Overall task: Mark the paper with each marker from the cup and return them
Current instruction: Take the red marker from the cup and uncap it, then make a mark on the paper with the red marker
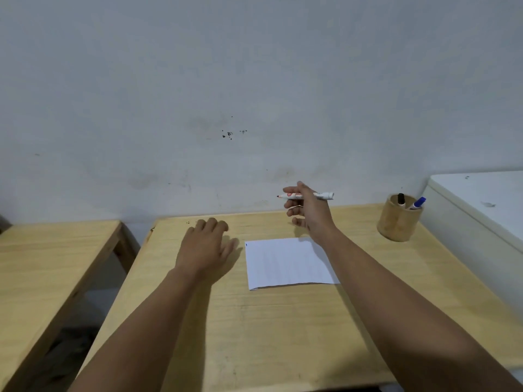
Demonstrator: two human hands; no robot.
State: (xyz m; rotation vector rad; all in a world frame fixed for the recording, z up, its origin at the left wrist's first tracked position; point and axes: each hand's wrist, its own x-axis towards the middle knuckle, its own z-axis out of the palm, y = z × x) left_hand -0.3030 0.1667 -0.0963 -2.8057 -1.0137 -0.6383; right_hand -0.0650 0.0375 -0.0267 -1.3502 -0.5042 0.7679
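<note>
A white sheet of paper point(288, 263) lies flat on the wooden table point(254, 321), with a tiny blue mark at its top-left corner. My right hand point(307, 210) hovers above the paper's far edge and grips a white marker point(325, 196), uncapped, with its red tip pointing left. My left hand point(208, 244) rests palm down on the table just left of the paper, fingers apart, holding nothing. A bamboo cup point(397, 219) stands at the back right of the table and holds a black marker point(401, 199) and a blue marker point(417, 203).
A second wooden table point(48, 247) stands to the left across a gap. A white appliance point(481, 210) abuts the table's right side behind the cup. A grey wall runs along the far edge.
</note>
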